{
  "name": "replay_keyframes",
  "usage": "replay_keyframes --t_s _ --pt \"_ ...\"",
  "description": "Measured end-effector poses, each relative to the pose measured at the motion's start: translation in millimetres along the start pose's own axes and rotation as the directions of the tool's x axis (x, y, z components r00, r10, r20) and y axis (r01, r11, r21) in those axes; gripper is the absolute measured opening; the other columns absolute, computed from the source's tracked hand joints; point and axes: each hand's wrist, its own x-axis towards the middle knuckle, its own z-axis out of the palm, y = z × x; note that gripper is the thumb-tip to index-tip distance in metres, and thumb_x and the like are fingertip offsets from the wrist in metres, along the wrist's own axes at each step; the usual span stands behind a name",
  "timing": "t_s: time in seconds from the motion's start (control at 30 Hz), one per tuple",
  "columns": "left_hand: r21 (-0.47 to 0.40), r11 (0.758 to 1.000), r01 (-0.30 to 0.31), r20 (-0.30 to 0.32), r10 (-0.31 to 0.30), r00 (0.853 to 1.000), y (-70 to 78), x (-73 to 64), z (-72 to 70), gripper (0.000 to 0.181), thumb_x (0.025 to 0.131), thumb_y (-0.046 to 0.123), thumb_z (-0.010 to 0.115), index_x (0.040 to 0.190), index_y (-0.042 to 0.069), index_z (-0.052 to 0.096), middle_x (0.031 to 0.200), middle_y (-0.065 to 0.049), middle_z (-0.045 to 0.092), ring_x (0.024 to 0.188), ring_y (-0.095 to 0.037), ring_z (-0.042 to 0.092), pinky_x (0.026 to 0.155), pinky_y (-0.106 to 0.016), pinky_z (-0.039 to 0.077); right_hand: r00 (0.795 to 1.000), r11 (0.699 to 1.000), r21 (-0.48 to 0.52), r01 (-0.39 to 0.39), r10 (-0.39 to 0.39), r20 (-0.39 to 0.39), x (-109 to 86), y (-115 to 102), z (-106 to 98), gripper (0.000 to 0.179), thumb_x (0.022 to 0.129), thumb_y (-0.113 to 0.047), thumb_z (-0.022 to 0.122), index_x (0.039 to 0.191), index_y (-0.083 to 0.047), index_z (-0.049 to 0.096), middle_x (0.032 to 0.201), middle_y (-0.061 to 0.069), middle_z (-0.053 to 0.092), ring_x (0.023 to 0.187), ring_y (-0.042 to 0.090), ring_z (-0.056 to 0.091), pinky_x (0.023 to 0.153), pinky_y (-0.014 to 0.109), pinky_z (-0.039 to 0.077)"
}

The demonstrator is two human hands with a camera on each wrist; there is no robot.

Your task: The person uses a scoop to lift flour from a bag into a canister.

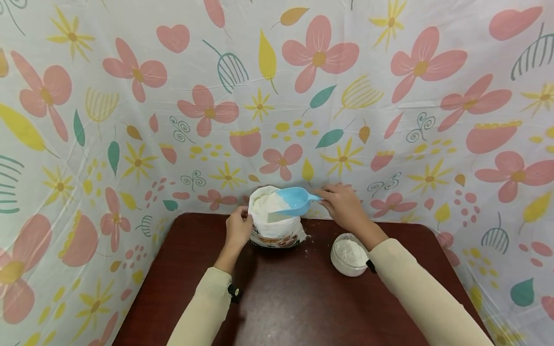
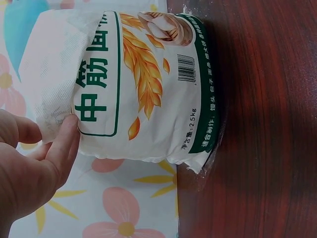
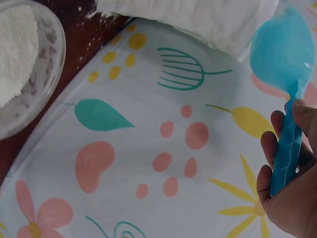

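A white flour bag stands at the table's back edge, its top folded outward and white flour showing inside. My left hand pinches the folded rim on the bag's left side; in the left wrist view, thumb and fingers hold that paper edge beside printed wheat ears. My right hand grips the handle of a blue scoop. The scoop's head lies over the bag's mouth, tilted toward the left, with flour at its front. How much flour the scoop holds, I cannot tell.
A clear glass bowl with flour in it stands on the dark red-brown table, under my right forearm. Specks of flour lie on the wood between bag and bowl. A flower-printed curtain hangs right behind the table and along its sides.
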Motion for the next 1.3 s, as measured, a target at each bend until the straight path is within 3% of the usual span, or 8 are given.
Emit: replay_keyframes --t_s 0.23,0.43,0.63,1.3 --pt "-0.022 1.000 -0.001 0.010 0.001 1.000 -1.3 -0.2 0.3 0.026 0.102 0.007 0.058 0.124 -0.002 0.067 0.102 -0.017 0.068 0.082 -0.025 0.070 0.067 -0.032 0.065 0.995 0.993 0.067 -0.100 0.101 -0.015 -14.3 0.2 5.3 0.034 0.095 -0.011 0.074 0.129 -0.013 0.074 0.126 0.016 0.071 0.116 0.038 0.065 0.091 0.056 0.058" --pt "-0.028 1.000 0.003 0.014 -0.002 1.000 -1.5 -0.3 0.1 0.027 0.102 0.007 0.057 0.127 -0.002 0.066 0.103 -0.018 0.068 0.082 -0.025 0.071 0.068 -0.031 0.065 0.983 0.976 0.131 -0.175 0.180 -0.023 -25.1 -4.5 8.6 0.034 0.096 -0.012 0.074 0.129 -0.014 0.074 0.120 0.013 0.073 0.099 0.029 0.068 0.072 0.043 0.057" --pt "-0.027 1.000 0.008 0.019 -0.007 1.000 -0.5 -0.4 -0.2 0.027 0.103 0.008 0.057 0.126 -0.001 0.066 0.102 -0.017 0.068 0.081 -0.024 0.071 0.068 -0.031 0.065 0.974 0.960 0.174 -0.218 0.226 -0.029 -31.7 -8.8 9.8 0.033 0.095 -0.009 0.073 0.128 -0.011 0.074 0.116 0.012 0.072 0.085 0.023 0.064 0.065 0.036 0.052" --pt "-0.041 0.999 0.007 0.022 -0.006 1.000 0.2 -3.1 -1.0 0.029 0.103 0.008 0.057 0.128 -0.003 0.065 0.103 -0.019 0.067 0.078 -0.023 0.072 0.068 -0.031 0.065 0.964 0.948 0.188 -0.258 0.266 -0.016 -43.3 -8.7 7.3 0.036 0.098 -0.010 0.071 0.133 -0.011 0.071 0.116 0.010 0.072 0.091 0.023 0.063 0.067 0.036 0.055"
